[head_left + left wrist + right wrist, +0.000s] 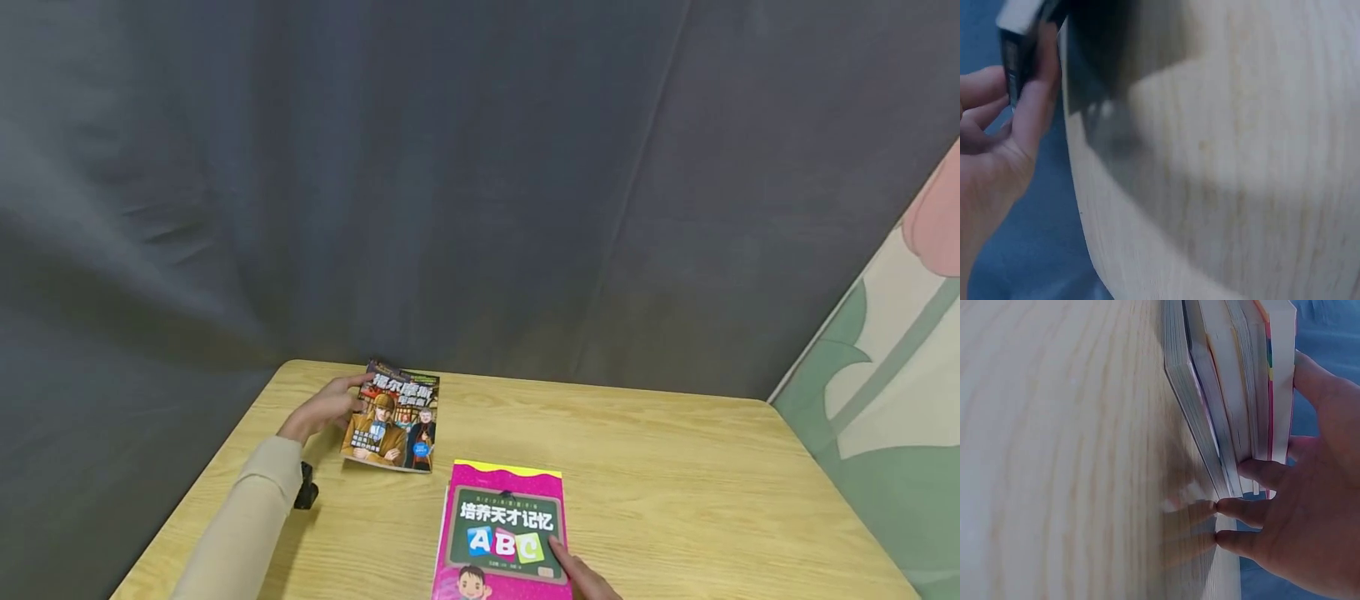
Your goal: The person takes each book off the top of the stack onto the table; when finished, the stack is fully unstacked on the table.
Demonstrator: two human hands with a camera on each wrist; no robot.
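Detective bk (393,421) gripped in L hand (330,406), far L of counter (675,483), while R hand (588,577), spread wide, touches pink ABC bk (504,542) topping a stack (1225,400) nr front ctr!

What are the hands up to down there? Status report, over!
Left hand: gripping Sherlock Holmes book. Right hand: touching side of pink-topped book stack. Dark curtain hangs behind table, not between books. Over.
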